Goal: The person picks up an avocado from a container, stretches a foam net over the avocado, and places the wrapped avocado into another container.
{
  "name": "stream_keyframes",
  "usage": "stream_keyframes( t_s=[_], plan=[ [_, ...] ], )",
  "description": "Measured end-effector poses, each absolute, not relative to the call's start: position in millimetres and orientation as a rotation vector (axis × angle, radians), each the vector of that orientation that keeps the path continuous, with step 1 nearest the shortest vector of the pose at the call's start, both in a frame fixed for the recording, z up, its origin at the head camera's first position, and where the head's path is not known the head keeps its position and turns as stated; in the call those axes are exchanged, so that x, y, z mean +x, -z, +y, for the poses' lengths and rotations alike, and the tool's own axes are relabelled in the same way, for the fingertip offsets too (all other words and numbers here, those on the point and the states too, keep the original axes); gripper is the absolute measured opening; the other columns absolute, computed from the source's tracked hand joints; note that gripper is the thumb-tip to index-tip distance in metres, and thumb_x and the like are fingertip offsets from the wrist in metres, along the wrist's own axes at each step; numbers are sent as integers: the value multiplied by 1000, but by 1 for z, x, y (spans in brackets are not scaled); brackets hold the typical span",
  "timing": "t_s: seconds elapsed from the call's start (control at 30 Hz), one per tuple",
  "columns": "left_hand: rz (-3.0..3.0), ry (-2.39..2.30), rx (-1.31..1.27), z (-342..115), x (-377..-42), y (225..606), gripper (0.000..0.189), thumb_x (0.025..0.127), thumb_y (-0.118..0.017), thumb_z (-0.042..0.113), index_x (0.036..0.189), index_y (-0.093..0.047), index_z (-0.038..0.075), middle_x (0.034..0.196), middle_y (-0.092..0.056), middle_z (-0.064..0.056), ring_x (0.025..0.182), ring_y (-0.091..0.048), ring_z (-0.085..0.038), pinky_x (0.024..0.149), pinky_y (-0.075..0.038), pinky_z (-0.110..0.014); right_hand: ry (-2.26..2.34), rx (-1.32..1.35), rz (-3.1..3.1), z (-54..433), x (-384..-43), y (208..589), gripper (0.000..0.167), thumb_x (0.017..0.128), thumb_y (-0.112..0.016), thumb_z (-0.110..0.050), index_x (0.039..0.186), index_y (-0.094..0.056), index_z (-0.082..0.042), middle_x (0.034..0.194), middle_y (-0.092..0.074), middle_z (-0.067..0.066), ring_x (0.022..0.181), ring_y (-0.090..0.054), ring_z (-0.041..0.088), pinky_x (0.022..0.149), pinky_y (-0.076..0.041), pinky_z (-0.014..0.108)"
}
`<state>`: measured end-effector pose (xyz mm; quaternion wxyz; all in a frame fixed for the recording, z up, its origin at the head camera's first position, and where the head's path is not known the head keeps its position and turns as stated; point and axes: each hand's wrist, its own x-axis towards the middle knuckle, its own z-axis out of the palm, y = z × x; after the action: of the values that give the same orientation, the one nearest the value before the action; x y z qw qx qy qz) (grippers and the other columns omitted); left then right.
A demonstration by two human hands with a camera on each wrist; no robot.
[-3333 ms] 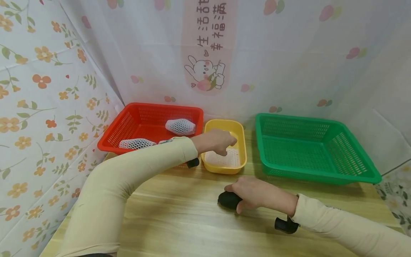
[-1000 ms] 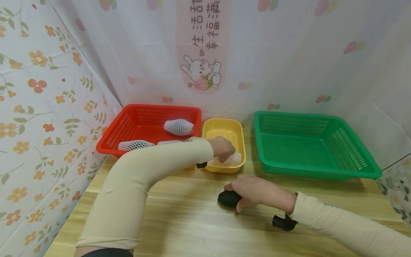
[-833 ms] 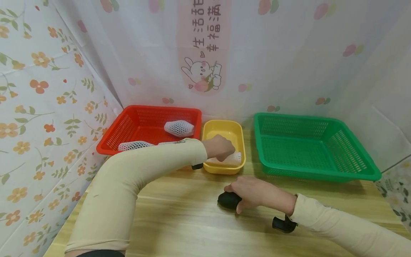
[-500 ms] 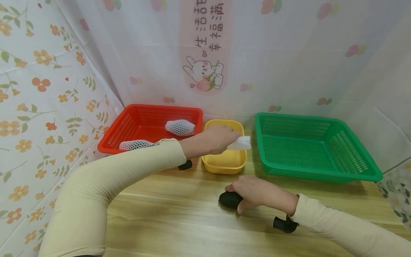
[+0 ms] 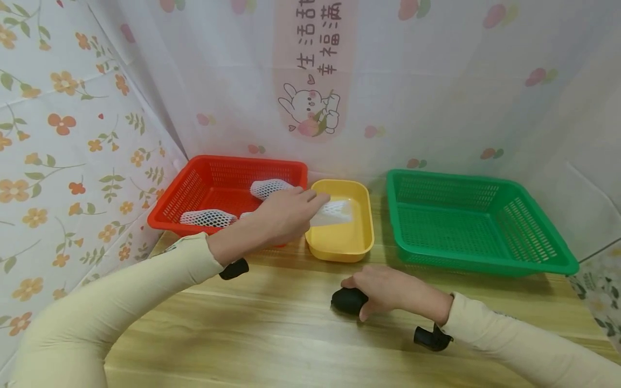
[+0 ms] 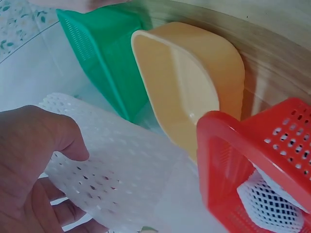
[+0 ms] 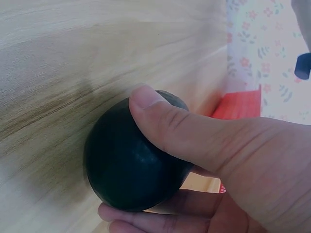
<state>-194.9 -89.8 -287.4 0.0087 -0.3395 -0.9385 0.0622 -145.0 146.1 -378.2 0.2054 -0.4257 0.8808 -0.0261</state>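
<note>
My left hand (image 5: 283, 214) holds a white foam fruit net (image 5: 336, 211) in the air, over the left side of the yellow bin (image 5: 339, 252). In the left wrist view the net (image 6: 121, 165) is a flattened, hollow-looking sleeve, with the thumb on one face and fingers behind it. My right hand (image 5: 386, 290) grips a dark, smooth, egg-shaped fruit (image 5: 348, 300), like an avocado, on the table. From the right wrist, the fruit (image 7: 131, 160) shows its rounded end between thumb and fingers; the rest is hidden by the hand.
At the back left, a red basket (image 5: 225, 161) holds several net-wrapped items, one of them a net-wrapped piece (image 5: 208, 217) near its front wall. A green basket (image 5: 451, 229) stands at the back right. Patterned cloth (image 5: 432, 97) hangs close behind the containers.
My left hand has taken the foam net from the yellow bin, lifted it and drawn it left towards the red basket. My right hand stays on the dark fruit, nearly unmoved.
</note>
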Motion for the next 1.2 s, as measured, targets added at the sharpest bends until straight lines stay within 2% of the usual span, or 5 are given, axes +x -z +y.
stream_keyframes(
  t_s=[0.3, 0.57, 0.87, 1.2],
  plan=[
    [-2808, -29, -1108, -120, -179, 296, 69, 86, -82, 23, 143, -46, 12, 124, -62, -8, 115, -59, -26, 88, -56, -40, 98, -1150, 2433, 146, -141, 378, 67, 76, -91, -28, 133, -65, -4, 116, -71, 7, 99, -67, 21, 86, -55, 37],
    [-2789, -32, -1115, -129, -172, 299, 74, 84, -85, 24, 146, -46, 11, 131, -62, -10, 125, -56, -30, 94, -53, -46, 131, -1056, 2427, 145, -140, 375, 68, 79, -90, -26, 137, -62, -3, 120, -70, 9, 104, -67, 22, 87, -54, 37],
    [-2800, -31, -1133, -132, -167, 299, 75, 83, -84, 23, 147, -46, 10, 134, -61, -11, 129, -54, -32, 100, -49, -47, 107, -1082, 2429, 148, -139, 377, 70, 79, -89, -30, 137, -60, -2, 118, -69, 11, 106, -65, 22, 88, -54, 38],
    [-2832, -33, -1106, -131, -168, 301, 81, 82, -86, 24, 149, -44, 10, 135, -59, -11, 128, -53, -30, 100, -49, -46, 126, -1084, 2416, 158, -138, 366, 81, 83, -85, -35, 146, -50, 3, 142, -54, 19, 126, -55, 32, 101, -48, 44]
  ],
)
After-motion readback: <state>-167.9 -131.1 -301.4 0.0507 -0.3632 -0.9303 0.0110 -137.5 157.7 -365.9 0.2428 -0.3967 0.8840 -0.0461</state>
